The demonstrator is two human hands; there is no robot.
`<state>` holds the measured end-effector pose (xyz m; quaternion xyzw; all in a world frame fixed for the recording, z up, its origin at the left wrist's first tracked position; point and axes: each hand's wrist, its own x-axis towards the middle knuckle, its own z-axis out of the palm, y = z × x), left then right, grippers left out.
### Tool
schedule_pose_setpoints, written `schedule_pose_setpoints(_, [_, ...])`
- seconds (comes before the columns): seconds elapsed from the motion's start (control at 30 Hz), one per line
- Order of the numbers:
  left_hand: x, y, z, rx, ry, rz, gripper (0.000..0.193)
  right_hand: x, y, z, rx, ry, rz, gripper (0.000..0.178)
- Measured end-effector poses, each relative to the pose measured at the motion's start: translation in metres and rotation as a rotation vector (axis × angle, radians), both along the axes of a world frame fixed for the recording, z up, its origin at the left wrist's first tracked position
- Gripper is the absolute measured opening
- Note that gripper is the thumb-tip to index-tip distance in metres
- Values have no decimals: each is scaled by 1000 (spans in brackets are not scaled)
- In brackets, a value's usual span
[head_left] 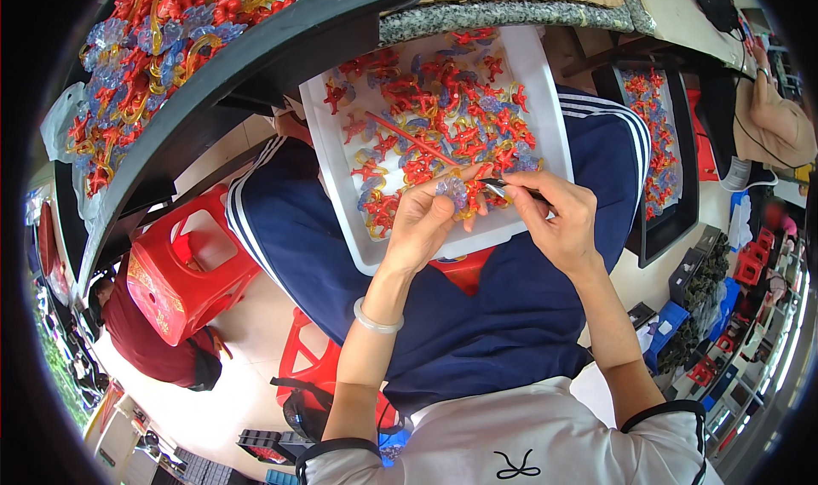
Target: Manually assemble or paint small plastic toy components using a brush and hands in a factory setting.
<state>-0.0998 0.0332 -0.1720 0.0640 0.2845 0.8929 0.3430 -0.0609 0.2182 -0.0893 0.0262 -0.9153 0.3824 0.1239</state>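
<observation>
My left hand (423, 221) pinches a small plastic figure (456, 194) with a translucent, pale blue cloud-like part and some red beside it. In my right hand (558, 211) is a slim black-handled tool (496, 186) with a silver section and a dark tip, like a fine paintbrush. Its tip meets or nearly meets the figure; which one I cannot tell. Both hands are over the near side of a white tray (336, 178) on my lap. Many red, blue and yellow figures (464, 85) lie loosely in it, with a thin red stick (413, 138) across them.
A large heap of similar figures (158, 38) sits upper left behind a curved black edge (256, 46). Another dark tray (648, 238) of figures stands to my right. Red stools (192, 259) and a person in dark red (162, 340) are at left. Ahead is a granite-edged table (511, 15).
</observation>
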Motion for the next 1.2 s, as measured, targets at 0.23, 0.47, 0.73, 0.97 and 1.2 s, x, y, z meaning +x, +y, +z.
schedule_pose_setpoints(0.23, [-3,5,7,-86,111,21,64,2,8,-7,-543,-249,-55,12])
schedule_pose_setpoints(0.47, [-3,3,9,-168,137,35,70,2,12,1,-461,-198,-150,16])
schedule_pose_setpoints(0.73, [-4,3,15,-205,180,58,72,-2,8,-4,-179,-36,51,25])
schedule_pose_setpoints(0.97, [-4,-2,7,-113,92,8,68,-6,5,-6,-181,-31,63,25])
schedule_pose_setpoints(1.2, [-1,8,8,-133,114,4,66,-2,13,13,-107,-68,23,22])
